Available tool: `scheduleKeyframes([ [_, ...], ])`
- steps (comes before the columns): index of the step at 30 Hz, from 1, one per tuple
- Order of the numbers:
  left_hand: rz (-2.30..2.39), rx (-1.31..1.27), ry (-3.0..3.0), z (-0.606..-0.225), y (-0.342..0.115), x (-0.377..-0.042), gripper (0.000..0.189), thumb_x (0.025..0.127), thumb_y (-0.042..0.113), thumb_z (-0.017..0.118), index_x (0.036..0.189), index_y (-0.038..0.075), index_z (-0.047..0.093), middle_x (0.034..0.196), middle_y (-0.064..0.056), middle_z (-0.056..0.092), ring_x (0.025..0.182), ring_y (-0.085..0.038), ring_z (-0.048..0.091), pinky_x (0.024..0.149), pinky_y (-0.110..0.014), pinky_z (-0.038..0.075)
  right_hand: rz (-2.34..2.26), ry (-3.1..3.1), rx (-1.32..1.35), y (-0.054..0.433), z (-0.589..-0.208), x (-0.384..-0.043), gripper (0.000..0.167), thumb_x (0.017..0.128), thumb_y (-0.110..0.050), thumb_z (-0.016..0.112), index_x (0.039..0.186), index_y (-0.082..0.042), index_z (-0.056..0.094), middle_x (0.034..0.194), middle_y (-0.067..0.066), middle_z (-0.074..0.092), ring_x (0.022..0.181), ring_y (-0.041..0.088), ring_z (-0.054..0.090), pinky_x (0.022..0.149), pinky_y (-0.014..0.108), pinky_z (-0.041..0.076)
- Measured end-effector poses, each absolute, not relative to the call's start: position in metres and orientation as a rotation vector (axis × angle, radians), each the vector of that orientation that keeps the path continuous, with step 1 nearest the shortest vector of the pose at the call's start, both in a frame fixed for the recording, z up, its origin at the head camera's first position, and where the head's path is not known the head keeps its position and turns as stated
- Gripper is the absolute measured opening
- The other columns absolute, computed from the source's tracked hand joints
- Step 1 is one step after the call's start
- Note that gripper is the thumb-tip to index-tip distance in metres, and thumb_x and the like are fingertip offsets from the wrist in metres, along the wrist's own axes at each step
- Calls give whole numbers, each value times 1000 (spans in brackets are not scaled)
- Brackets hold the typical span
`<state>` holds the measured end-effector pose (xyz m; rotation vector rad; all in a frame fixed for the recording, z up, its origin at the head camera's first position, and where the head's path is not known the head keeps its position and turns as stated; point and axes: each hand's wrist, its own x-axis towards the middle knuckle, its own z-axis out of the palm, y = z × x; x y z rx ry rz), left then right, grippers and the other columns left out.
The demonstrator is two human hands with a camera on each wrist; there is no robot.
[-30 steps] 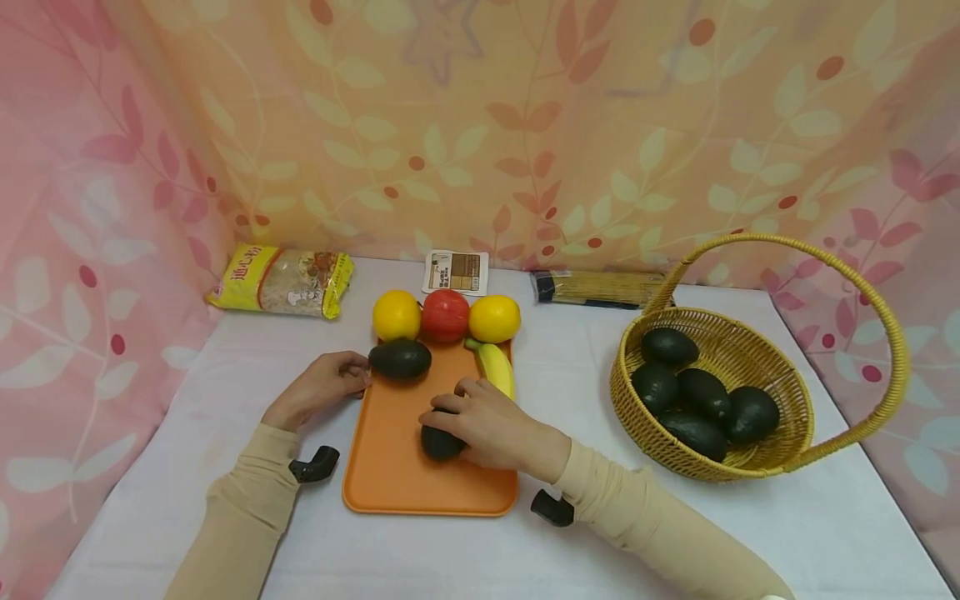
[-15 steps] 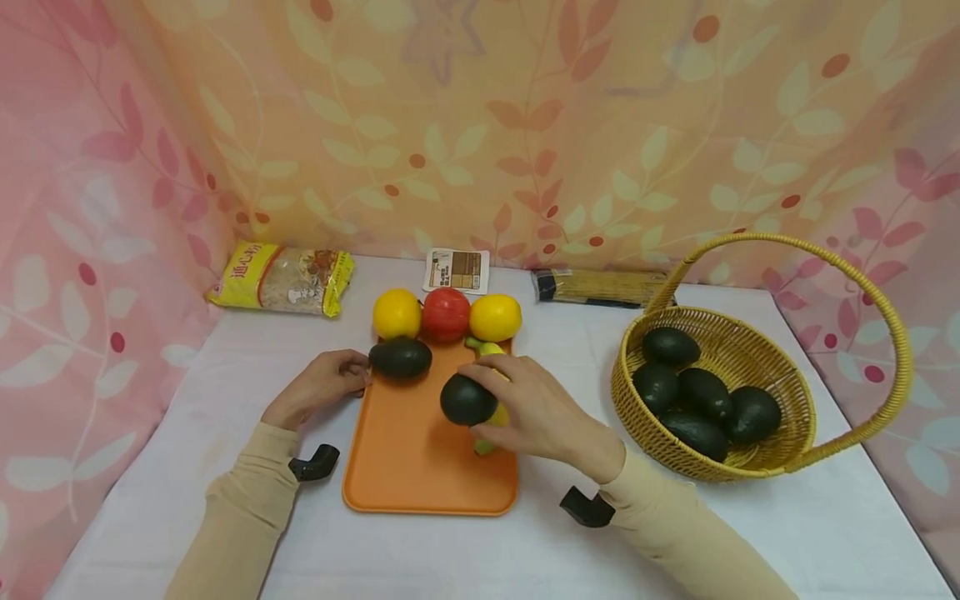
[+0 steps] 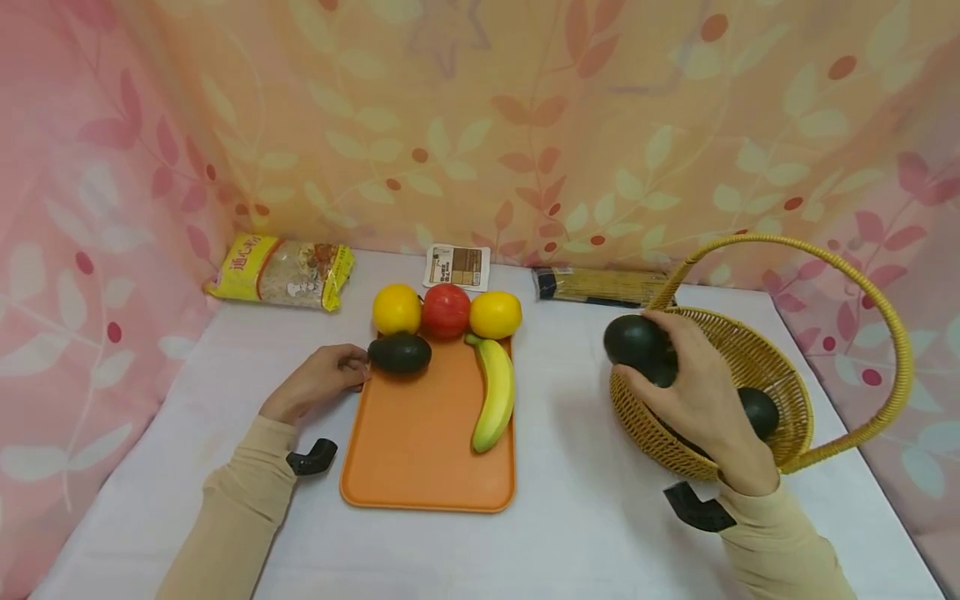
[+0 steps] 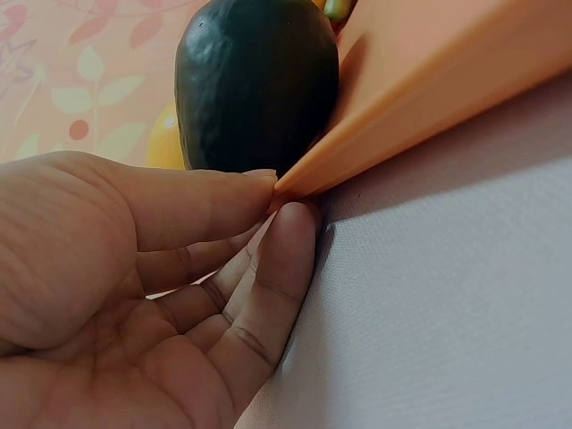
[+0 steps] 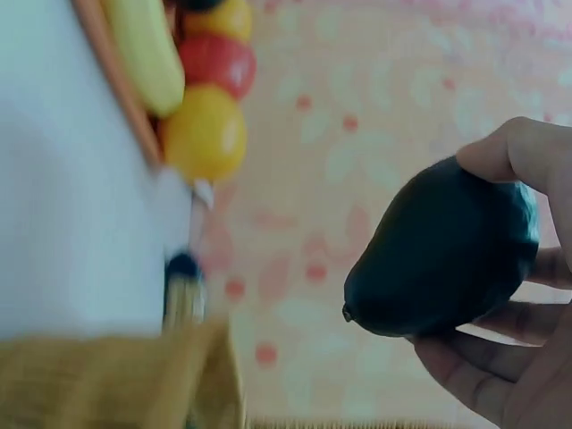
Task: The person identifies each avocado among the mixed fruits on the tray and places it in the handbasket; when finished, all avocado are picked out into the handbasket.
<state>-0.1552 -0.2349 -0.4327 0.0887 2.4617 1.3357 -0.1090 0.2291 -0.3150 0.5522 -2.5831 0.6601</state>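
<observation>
The left hand (image 3: 318, 379) pinches the rim of the flat, orange plastic tray (image 3: 427, 467), seemingly steadying it, while the right hand (image 3: 697, 392) grips a dark-green, oval avocado (image 3: 633, 342) between thumb and fingers, held over the tray-side rim of the round, golden wicker basket (image 3: 645, 433), probably for clearance. Beyond, at the tray's far end, a round red fruit (image 3: 446, 312) sits between two rounded yellow fruits (image 3: 397, 309), seemingly arranged as a row.

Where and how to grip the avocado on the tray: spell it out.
Grip the avocado around its middle, best from above and the near right. It lies on its side, long axis across the tray. A yellow fruit crowds its far side, and the left hand pinches the tray beside its left end; its near side and right end look free.
</observation>
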Motion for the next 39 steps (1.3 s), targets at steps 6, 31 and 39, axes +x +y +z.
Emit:
scheduleKeyframes([
  [6, 1331, 74, 2440, -428, -233, -157, 36, 94, 9, 59, 126, -8, 55, 107, -19, 66, 93, -21, 61, 84, -30, 49, 623, -2624, 386, 271, -323, -105, 72, 76, -13, 78, 140, -7, 47, 126, 23, 54, 106, 39, 52, 82, 58, 43],
  [31, 1320, 74, 2464, -432, -235, -155, 36, 94, 10, 60, 124, -8, 56, 107, -18, 66, 93, -20, 60, 83, -28, 49, 474, -2908, 227, 303, -348, -98, 67, 82, -24, 74, 138, -2, 46, 129, 31, 52, 110, 51, 51, 86, 70, 41],
  [39, 1340, 81, 2447, -431, -234, -154, 35, 93, 8, 60, 123, -10, 55, 104, -18, 66, 90, -17, 60, 79, -25, 50, 441, -2935, 181, 309, -348, -100, 68, 78, -17, 76, 137, -1, 45, 128, 34, 50, 107, 52, 51, 84, 70, 42],
])
